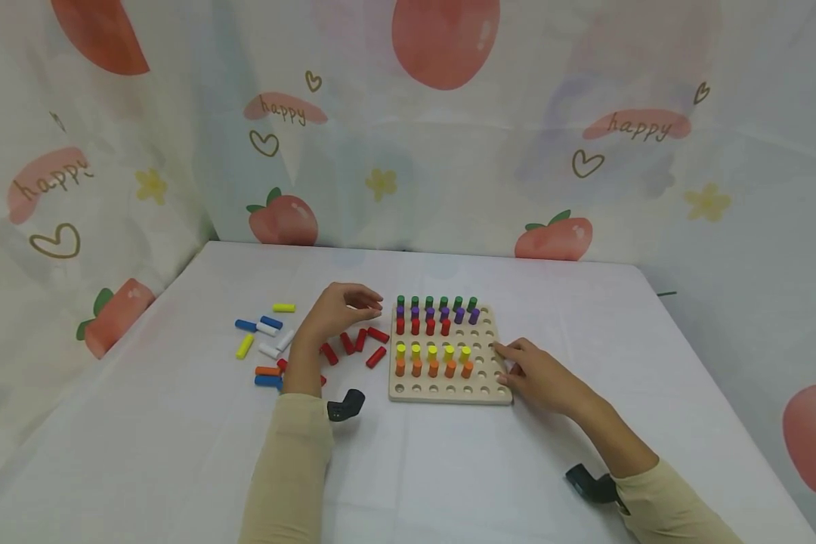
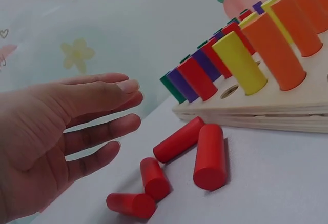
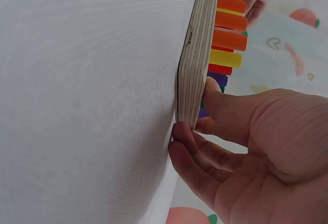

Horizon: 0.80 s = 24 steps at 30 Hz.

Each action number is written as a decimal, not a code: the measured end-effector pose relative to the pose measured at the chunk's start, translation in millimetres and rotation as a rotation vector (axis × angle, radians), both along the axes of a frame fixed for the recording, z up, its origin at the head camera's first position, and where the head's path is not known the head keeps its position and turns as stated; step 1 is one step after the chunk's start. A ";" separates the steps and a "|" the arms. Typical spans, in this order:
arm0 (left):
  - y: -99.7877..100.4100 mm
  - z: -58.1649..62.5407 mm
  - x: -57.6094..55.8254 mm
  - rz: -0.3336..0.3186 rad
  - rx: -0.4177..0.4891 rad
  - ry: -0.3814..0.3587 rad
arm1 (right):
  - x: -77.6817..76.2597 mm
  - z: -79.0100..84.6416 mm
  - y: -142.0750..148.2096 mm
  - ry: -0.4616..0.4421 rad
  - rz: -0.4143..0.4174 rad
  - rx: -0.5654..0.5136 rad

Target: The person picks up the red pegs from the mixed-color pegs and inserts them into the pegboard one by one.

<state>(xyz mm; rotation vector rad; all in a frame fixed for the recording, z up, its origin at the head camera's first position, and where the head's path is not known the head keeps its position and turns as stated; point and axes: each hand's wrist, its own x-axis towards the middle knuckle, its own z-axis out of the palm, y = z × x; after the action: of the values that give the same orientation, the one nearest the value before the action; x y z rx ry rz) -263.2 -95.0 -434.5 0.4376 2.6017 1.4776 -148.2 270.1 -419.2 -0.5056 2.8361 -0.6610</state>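
A wooden pegboard (image 1: 450, 395) lies on the table, with rows of green, purple, red, yellow and orange pegs upright in its holes. The red row (image 1: 415, 326) stops short of the right side. My right hand (image 1: 536, 372) holds the board's right edge, thumb on the top face and fingers against the side (image 3: 192, 80). Near the board's left edge hovers my left hand (image 1: 340, 310), its fingers loosely extended with nothing between them. Below it, several loose red pegs (image 2: 210, 157) lie on the white cloth.
Left of my left forearm lie loose blue (image 1: 245, 325), white (image 1: 269, 350), yellow (image 1: 245, 347) and orange pegs (image 1: 267, 371). A printed curtain (image 1: 449, 174) hangs behind the table (image 1: 449, 468). Black wrist mounts (image 1: 346, 406) stick out from both sleeves.
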 end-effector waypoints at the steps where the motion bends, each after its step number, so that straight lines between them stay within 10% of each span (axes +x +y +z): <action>1: -1.7 -0.5 0.2 0.001 -0.002 -0.008 | -0.2 -0.2 0.0 -0.001 0.000 0.000; 24: -20.6 -16.9 0.9 0.031 0.013 -0.135 | 1.2 1.2 -0.7 0.005 0.001 0.006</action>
<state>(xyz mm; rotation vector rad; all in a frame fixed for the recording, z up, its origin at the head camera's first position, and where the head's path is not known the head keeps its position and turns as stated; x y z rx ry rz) -262.3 -115.6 -451.4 0.2890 2.5063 1.4799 -147.1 269.4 -418.0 -0.5085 2.8415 -0.6517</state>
